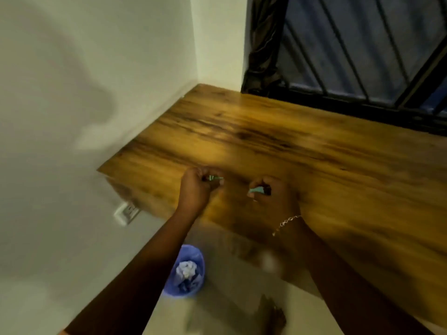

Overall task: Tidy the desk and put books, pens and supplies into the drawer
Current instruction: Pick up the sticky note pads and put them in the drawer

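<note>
The wooden desk (278,131) runs from the wall corner toward the right. Both hands hover over its near left part. My left hand (197,189) is closed around small green-tipped items (214,178), blurred, possibly pens or pins. My right hand (273,195), with a bracelet at the wrist, is closed around a small teal item (257,190). The picture is too blurred to tell exactly what these items are. No drawer shows in the head view.
A blue waste bin (186,270) with crumpled paper stands on the floor below the desk's front edge. A wall socket (127,212) sits under the desk's left end. A barred window (362,52) and a dark curtain (263,44) lie behind the desk.
</note>
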The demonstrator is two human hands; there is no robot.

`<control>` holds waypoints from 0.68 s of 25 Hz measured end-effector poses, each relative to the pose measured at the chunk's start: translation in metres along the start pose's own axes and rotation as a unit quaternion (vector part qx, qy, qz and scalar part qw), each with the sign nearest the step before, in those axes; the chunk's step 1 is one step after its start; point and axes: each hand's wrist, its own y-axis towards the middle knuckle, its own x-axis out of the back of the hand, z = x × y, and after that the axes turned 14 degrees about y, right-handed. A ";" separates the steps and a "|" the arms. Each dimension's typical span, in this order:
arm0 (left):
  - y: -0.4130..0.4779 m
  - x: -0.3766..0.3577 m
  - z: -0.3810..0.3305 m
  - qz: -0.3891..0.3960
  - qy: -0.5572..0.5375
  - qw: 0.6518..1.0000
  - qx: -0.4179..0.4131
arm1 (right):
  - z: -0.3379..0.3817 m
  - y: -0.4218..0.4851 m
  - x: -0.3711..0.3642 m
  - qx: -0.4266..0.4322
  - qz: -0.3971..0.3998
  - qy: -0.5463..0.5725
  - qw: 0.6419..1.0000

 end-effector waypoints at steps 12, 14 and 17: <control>-0.070 0.077 0.142 0.042 0.090 0.972 0.212 | -0.025 -0.032 -0.180 0.110 0.311 -0.233 0.915; -0.066 0.074 0.147 0.062 0.117 0.971 0.200 | -0.033 -0.028 -0.195 0.111 0.334 -0.279 0.893; -0.059 0.073 0.158 0.123 0.184 0.958 0.182 | -0.039 -0.023 -0.205 0.122 0.332 -0.307 0.883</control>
